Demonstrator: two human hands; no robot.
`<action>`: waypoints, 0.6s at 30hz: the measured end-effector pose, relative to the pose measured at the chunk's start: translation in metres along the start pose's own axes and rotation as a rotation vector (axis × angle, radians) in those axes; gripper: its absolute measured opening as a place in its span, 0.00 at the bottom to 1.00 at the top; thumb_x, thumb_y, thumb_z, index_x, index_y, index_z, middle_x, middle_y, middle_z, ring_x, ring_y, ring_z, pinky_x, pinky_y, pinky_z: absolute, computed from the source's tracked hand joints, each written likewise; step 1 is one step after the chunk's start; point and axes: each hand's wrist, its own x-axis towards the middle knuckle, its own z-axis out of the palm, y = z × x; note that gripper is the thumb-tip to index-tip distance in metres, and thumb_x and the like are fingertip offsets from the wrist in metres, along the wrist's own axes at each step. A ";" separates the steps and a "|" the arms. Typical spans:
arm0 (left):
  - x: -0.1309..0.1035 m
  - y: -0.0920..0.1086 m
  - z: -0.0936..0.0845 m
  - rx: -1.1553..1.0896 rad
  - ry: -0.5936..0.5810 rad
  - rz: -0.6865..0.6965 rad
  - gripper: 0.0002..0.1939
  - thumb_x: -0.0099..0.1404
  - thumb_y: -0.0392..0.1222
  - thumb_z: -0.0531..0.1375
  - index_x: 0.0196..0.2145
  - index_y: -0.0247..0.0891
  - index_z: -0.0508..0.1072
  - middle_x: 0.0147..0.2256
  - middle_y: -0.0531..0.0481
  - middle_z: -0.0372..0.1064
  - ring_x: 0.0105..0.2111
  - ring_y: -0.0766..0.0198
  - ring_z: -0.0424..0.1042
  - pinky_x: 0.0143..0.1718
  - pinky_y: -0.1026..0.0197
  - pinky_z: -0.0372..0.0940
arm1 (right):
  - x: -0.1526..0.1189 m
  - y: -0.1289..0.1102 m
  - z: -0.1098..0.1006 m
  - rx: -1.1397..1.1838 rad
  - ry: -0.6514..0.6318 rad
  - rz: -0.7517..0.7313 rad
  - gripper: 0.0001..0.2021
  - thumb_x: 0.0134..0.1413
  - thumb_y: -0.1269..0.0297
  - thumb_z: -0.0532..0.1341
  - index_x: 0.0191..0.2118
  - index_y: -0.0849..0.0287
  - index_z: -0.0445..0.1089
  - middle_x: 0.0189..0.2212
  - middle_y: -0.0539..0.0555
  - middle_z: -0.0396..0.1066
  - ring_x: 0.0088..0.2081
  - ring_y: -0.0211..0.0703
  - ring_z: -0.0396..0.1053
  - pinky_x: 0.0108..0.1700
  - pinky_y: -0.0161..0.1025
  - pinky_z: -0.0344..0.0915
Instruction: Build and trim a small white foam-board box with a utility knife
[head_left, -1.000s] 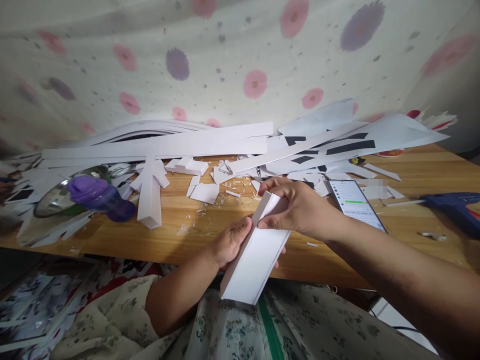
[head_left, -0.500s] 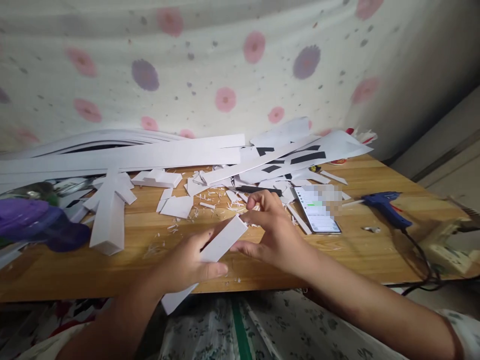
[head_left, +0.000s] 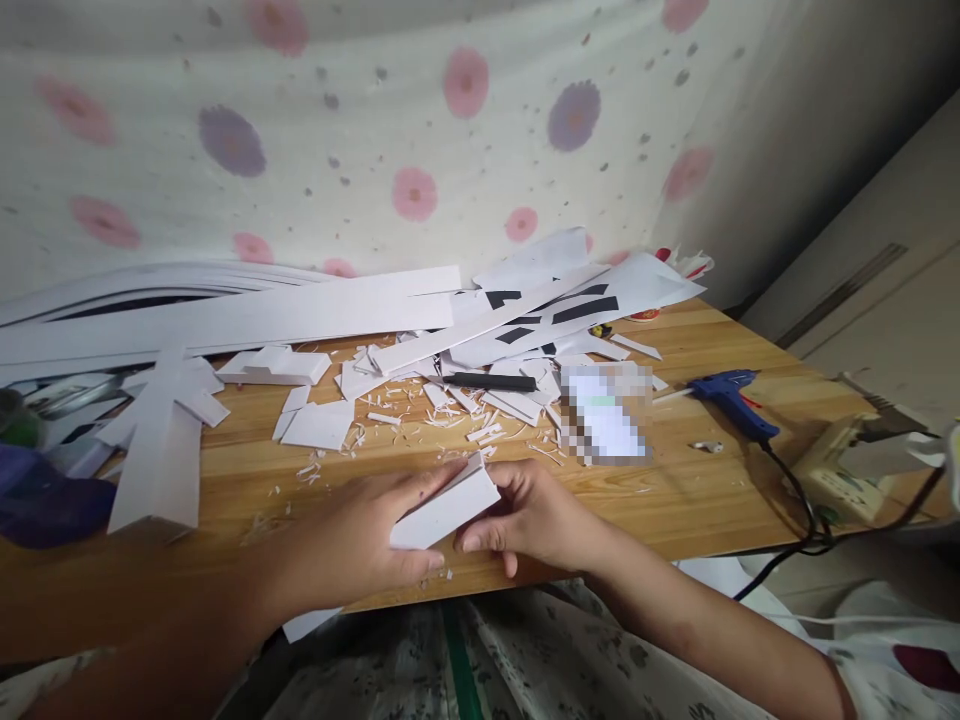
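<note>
The left hand (head_left: 360,540) clamps the box (head_left: 446,505) at the view's six o'clock; the right hand (head_left: 529,515) curls by its end, contact unclear. Scraps (head_left: 319,425) and a knife (head_left: 499,382) lie beyond at twelve, phone (head_left: 604,410) at two, glue gun (head_left: 731,400) at three.

No lettering, label, brand, number or sign can be read. On the phone screen (head_left: 604,412), right of centre in the frame, the display is masked by coarse blocks, and its contents cannot be made out.
</note>
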 end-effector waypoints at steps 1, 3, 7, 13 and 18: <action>0.003 0.002 -0.001 -0.019 -0.003 0.005 0.38 0.60 0.51 0.59 0.64 0.58 0.47 0.63 0.54 0.55 0.59 0.50 0.61 0.56 0.53 0.59 | 0.001 -0.001 -0.002 0.016 0.003 -0.014 0.15 0.35 0.60 0.73 0.30 0.62 0.73 0.22 0.46 0.71 0.17 0.27 0.63 0.15 0.26 0.60; 0.007 0.007 -0.001 -0.067 -0.011 0.023 0.36 0.61 0.51 0.58 0.64 0.55 0.48 0.59 0.51 0.61 0.54 0.51 0.66 0.52 0.54 0.62 | 0.003 -0.004 -0.004 0.036 0.023 -0.038 0.15 0.36 0.60 0.73 0.30 0.63 0.73 0.22 0.48 0.72 0.18 0.29 0.66 0.17 0.26 0.64; 0.013 0.013 -0.002 -0.149 -0.054 0.078 0.31 0.63 0.48 0.55 0.63 0.52 0.52 0.46 0.52 0.72 0.42 0.56 0.71 0.43 0.57 0.65 | 0.003 -0.008 -0.007 0.069 0.082 -0.085 0.16 0.37 0.59 0.72 0.29 0.63 0.71 0.16 0.47 0.71 0.18 0.31 0.68 0.20 0.27 0.67; 0.012 0.010 0.000 -0.174 -0.044 0.109 0.30 0.63 0.49 0.55 0.62 0.49 0.54 0.48 0.50 0.70 0.43 0.55 0.70 0.43 0.56 0.63 | 0.003 -0.007 -0.007 -0.009 0.104 -0.163 0.15 0.38 0.59 0.72 0.28 0.63 0.71 0.16 0.45 0.68 0.13 0.27 0.63 0.13 0.23 0.56; 0.010 0.008 0.000 -0.198 -0.042 0.130 0.32 0.63 0.47 0.56 0.63 0.51 0.51 0.53 0.50 0.67 0.47 0.54 0.68 0.47 0.55 0.62 | 0.003 -0.007 -0.003 -0.023 0.135 -0.160 0.15 0.38 0.57 0.72 0.29 0.62 0.71 0.18 0.46 0.68 0.14 0.29 0.64 0.10 0.24 0.52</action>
